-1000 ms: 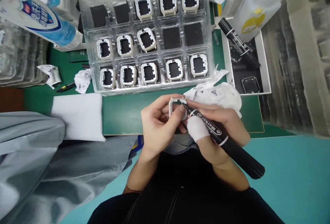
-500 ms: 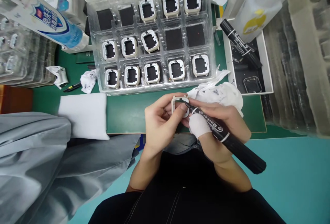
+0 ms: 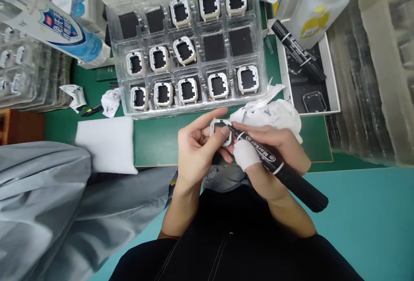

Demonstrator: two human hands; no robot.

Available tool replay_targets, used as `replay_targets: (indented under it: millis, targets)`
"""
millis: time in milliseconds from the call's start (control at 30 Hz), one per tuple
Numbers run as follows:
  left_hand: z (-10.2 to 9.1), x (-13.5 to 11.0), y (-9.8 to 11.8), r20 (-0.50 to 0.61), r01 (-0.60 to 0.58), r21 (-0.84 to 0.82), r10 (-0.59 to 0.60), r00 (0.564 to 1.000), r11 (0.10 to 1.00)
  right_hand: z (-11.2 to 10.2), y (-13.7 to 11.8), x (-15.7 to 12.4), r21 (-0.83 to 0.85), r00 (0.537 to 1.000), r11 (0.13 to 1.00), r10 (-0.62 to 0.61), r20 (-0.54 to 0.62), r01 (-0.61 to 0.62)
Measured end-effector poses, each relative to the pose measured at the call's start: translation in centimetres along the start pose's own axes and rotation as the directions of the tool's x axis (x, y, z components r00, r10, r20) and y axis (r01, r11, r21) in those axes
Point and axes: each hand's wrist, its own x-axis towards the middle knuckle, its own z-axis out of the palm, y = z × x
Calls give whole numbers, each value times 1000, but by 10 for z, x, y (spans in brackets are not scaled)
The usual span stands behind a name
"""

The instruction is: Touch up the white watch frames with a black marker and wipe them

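Note:
Between the thumb and fingers of my left hand (image 3: 199,149) is a small white watch-case frame (image 3: 212,128), square with rounded corners. My right hand (image 3: 274,147), its thumb wrapped in white, grips a black marker (image 3: 265,153). The marker's tip meets or nearly meets the right side of the frame; I cannot tell whether it touches. Beyond my hands lies a clear plastic tray (image 3: 155,110) with several similar frames (image 3: 187,90) in its pockets. Some pockets show only black pads (image 3: 213,47).
Crumpled white tissue (image 3: 271,117) lies just beyond my right hand. To the right stand a white box (image 3: 336,95) with another marker (image 3: 297,52) and a spray bottle (image 3: 315,22). A folded white cloth (image 3: 105,145) and a blue-labelled bottle (image 3: 64,26) are at left, near a person's grey clothing (image 3: 42,194).
My left index finger has lifted off the frame and now points out straight. Both hands, with frame and marker, appear slightly further left, as the whole view has shifted a little.

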Motion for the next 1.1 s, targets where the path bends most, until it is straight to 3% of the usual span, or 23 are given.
replay_targets:
  millis: [200, 333, 667, 1100]
  targets:
    - [-1, 0, 0, 8, 4, 22, -5, 1000, 1000, 3, -3, 2, -66, 1000, 998, 19, -21, -20]
    - [1, 1, 0, 14, -14, 32, 14, 1000, 999, 4, 0, 5, -46, 999, 998, -31, -16, 31]
    - [3, -4, -16, 48, -247, 350, 246, 968, 903, 3, 0, 7, 0, 993, 997, -80, -88, 80]
    - [7, -8, -16, 37, -318, 448, 338, 940, 836, 1, 4, 3, 23, 995, 997, -72, -67, 74]
